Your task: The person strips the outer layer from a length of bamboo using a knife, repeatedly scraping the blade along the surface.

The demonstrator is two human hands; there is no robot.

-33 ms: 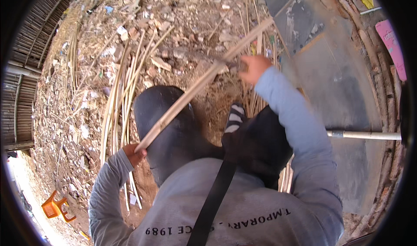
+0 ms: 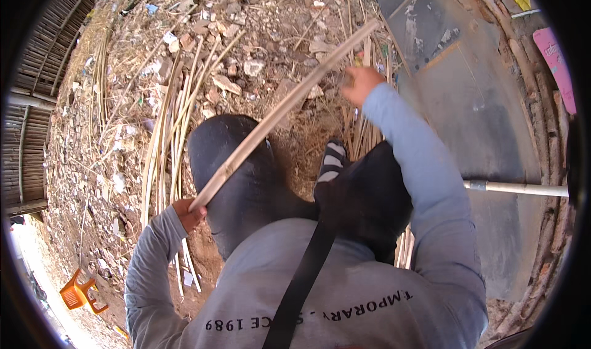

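Left hand (image 2: 188,214) clenched around the near end of a long pale split bamboo strip (image 2: 283,112), which slants from near left up to far right across a dark-trousered knee (image 2: 237,170). Right hand (image 2: 359,83) closed on a small tool too blurred to identify, pressed against the strip near its far end. More cut bamboo slats (image 2: 166,127) scattered on the rubble-strewn ground (image 2: 246,35) to the left. White pipe (image 2: 517,189) at right; orange plastic stool (image 2: 77,293) near left.

Nothing has shifted: both hands (image 2: 360,83) grip the bamboo strip (image 2: 280,112) exactly as before.
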